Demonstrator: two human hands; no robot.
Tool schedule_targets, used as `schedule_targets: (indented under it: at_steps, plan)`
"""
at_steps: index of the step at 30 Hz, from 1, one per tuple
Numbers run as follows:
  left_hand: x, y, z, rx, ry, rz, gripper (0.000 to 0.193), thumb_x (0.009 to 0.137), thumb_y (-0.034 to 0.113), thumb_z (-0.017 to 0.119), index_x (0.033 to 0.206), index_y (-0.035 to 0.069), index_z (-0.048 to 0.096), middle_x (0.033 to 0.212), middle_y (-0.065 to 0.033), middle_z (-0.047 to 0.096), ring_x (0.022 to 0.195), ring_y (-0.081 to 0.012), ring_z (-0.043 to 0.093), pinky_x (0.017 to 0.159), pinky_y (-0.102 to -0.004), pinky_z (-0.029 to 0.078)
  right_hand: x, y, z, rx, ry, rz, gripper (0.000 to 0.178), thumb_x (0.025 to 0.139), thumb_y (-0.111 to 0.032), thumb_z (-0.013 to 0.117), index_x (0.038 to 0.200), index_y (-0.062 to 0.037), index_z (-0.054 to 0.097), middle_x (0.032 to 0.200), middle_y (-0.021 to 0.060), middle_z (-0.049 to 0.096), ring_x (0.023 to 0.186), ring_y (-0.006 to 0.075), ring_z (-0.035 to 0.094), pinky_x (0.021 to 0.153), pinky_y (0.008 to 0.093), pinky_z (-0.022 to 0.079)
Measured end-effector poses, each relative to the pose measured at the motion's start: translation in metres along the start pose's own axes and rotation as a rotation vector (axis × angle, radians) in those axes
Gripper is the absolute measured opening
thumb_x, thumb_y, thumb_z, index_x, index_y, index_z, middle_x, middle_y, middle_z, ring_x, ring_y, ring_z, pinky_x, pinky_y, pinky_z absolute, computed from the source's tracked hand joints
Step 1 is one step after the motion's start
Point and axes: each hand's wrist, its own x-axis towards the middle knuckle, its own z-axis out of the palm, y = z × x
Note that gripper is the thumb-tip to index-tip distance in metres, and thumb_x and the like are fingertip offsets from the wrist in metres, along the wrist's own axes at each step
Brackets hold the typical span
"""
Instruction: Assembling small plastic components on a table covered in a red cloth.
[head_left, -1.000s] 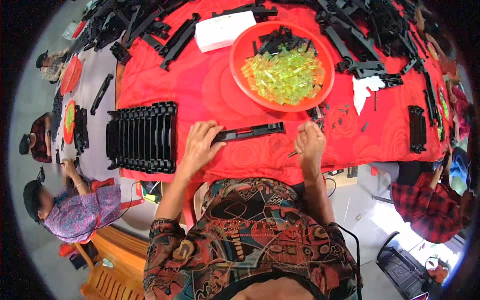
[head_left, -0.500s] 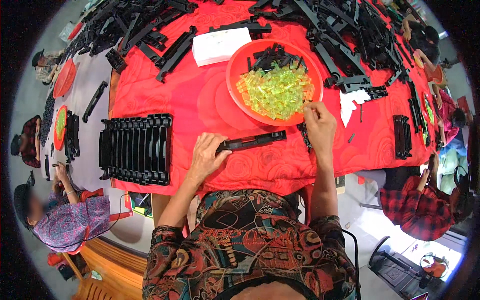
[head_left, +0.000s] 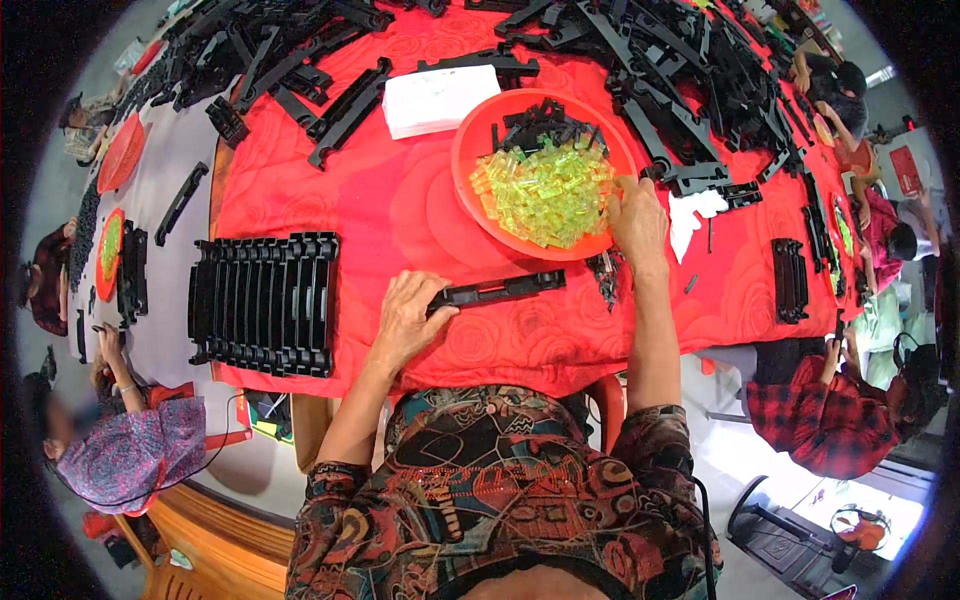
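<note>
**Reaching into the bowl while the strip is held flat**

My right hand (head_left: 638, 225) lies on the near right rim of the round orange plastic bowl (head_left: 470, 160), fingers curled over the edge toward the heap of small translucent yellow-green plastic pieces (head_left: 545, 190); whether the fingertips have closed on a piece I cannot tell, since the hand's back hides them. My left hand (head_left: 405, 320) lies open, palm down, with its fingertips pressing the left end of the long narrow black plastic strip (head_left: 500, 290), which lies flat on the red patterned tablecloth (head_left: 400, 215) just in front of the bowl. To do this step well, I judge that I should take a single piece from the heap's near edge, not from among the black parts at the bowl's far side, and keep the strip pinned so it does not swing. To my left stands a row of stacked black plastic frames (head_left: 265, 305); beyond the bowl lie a white rectangular box (head_left: 440, 100) and piles of loose black strips (head_left: 690, 80).
</note>
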Motion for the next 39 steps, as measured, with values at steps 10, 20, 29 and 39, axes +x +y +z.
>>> schedule_targets:
  at_steps: [10,20,29,39]
  plan:
    - [-0.002,-0.001,-0.001,0.025,-0.009,-0.007,0.035,0.068,0.018,0.074,0.097,0.004,0.060,0.092,-0.0093,0.058,0.087,-0.0288,0.052,0.075,-0.0391,0.040,0.000,-0.011,0.002,-0.248,-0.138,-0.055,0.020,0.084,-0.019,0.056,0.095,-0.0033,0.056,0.096,0.0197,0.053,0.068,0.0387,0.064,0.059,0.0498,0.051]
    - [-0.003,0.000,-0.002,0.030,-0.027,-0.020,0.035,0.070,0.020,0.073,0.098,0.003,0.060,0.092,-0.0104,0.059,0.089,-0.0294,0.053,0.078,-0.0391,0.041,0.009,-0.012,0.009,-0.439,-0.153,-0.137,0.021,0.086,-0.013,0.049,0.103,-0.0015,0.057,0.089,0.0172,0.059,0.067,0.0313,0.066,0.054,0.0400,0.054]
    - [-0.004,-0.001,0.001,0.026,-0.013,-0.020,0.034,0.070,0.020,0.073,0.098,0.004,0.061,0.092,-0.0103,0.058,0.088,-0.0296,0.052,0.077,-0.0392,0.041,0.013,-0.008,0.016,-0.444,-0.091,-0.083,0.018,0.084,-0.016,0.056,0.098,-0.0042,0.055,0.090,0.0164,0.058,0.068,0.0313,0.067,0.055,0.0391,0.054]
    - [-0.006,-0.005,0.002,0.032,-0.004,0.001,0.035,0.070,0.021,0.072,0.099,0.005,0.060,0.091,-0.0090,0.057,0.087,-0.0287,0.052,0.076,-0.0395,0.040,0.013,0.006,0.011,-0.420,0.006,-0.033,0.027,0.085,-0.024,0.056,0.102,-0.0045,0.048,0.091,0.0183,0.058,0.065,0.0326,0.066,0.052,0.0406,0.054]
